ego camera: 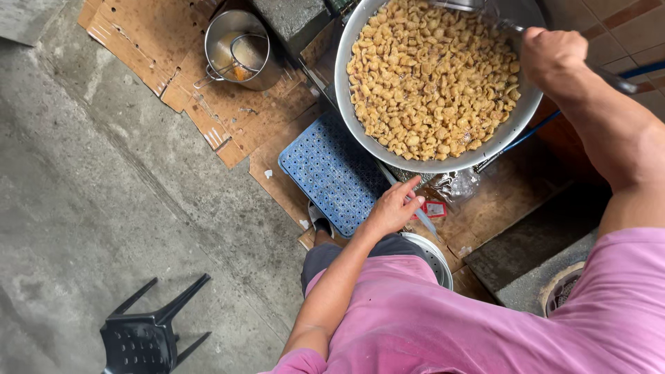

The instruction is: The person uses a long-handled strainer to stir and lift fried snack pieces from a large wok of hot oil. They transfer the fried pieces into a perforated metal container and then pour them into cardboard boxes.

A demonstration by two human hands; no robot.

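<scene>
Wok: a wide metal wok (360, 41) sits at the far right of the scene, full of golden-brown fried pieces (433, 76) in oil.
Utensil: a long metal handle (613, 77) crosses the wok's far right rim; its working end is hidden among the pieces.
Right hand: the right hand (553, 55) is closed in a fist around that handle, above the wok's right edge.
Left hand: the left hand (395, 208) hangs just near of the wok, fingers loosely spread and pointing toward it, holding nothing; whether it touches the thin grey rod (426, 220) beside it cannot be told.
Under the wok: crumpled clear plastic (454, 185) and a small red packet (435, 209) lie just below the rim.
Mat: a blue perforated mat (329, 173) lies left of the left hand, on brown cardboard (222, 111).
Pot: a steel pot (239, 48) with a ladle in it stands far left on the cardboard.
Stool: a black plastic stool (145, 336) stands near left on the concrete floor (83, 208).
Clothing: pink shirt (450, 325).
</scene>
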